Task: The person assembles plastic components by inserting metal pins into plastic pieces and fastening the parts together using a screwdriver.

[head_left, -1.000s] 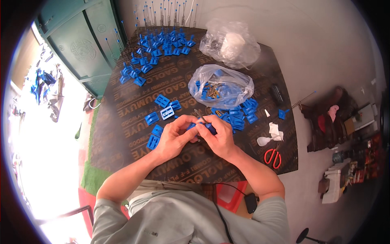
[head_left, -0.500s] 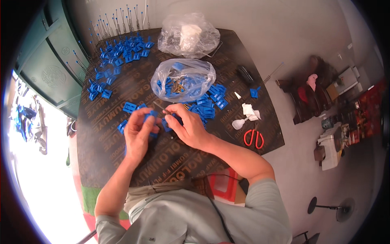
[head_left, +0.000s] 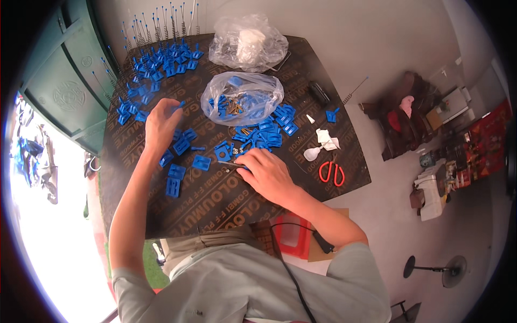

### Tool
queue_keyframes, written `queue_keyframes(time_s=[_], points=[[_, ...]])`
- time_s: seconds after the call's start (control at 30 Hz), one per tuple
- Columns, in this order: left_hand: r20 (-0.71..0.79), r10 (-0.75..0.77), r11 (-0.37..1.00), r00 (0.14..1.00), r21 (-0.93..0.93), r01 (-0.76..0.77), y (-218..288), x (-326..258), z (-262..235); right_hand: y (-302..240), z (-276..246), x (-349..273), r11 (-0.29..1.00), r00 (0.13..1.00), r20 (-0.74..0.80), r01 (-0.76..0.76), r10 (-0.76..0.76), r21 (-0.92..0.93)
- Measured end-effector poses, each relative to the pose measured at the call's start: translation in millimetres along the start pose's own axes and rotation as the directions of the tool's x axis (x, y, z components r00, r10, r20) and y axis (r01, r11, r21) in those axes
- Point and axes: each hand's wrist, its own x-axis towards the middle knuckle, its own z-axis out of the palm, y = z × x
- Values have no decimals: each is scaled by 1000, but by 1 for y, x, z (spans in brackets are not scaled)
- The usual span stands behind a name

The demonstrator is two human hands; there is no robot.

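Observation:
My left hand [head_left: 161, 126] is over the left part of the table, fingers closed on a small blue plastic part [head_left: 181, 104] whose tip shows beside the fingertips. My right hand [head_left: 264, 169] rests low on the table, fingers bent around a slim metal-shafted tool [head_left: 228, 162]; its grip is mostly hidden, so I cannot tell its exact kind. Small nuts [head_left: 235, 151] and a blue plate with a round hole [head_left: 222, 152] lie just beyond those fingers. Between my hands are several loose blue plastic pieces [head_left: 201, 162].
Blue bases with upright springs [head_left: 172, 59] crowd the far left. An open plastic bag [head_left: 272, 89] holds blue parts and brass-coloured screws; another clear bag [head_left: 226, 51] stands behind it. Red-handled scissors [head_left: 339, 175], a white spoon [head_left: 311, 154], crumpled tissue [head_left: 329, 141] and a black object [head_left: 319, 93] lie at right.
My hands have moved apart. The left went away and to the left with a blue part; the right came down to the table with the tool. Blue pieces formerly behind my left hand now show.

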Motion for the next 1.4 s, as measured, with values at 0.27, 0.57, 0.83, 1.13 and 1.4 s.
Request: queue_keyframes(time_s=[0.27,0.57,0.83,1.13,1.4], points=[[69,117,948,991,289,-132,-15,19,16,-1,-6,-24,985,998,-53,-50,42,-163],[69,191,917,979,344,-203,-19,16,7,-5,-104,72,945,974,-88,179,-210,-275],[-17,247,926,969,300,-231,21,2,-7,154,-113,188,964,981,-99,-184,168,-191],[5,240,966,971,94,-240,58,13,-25,262,-61,238,897,941,-103,-337,321,-286],[10,348,937,938,14,-348,71,12,-26,181,-100,226,960,960,5,-278,278,-44]])
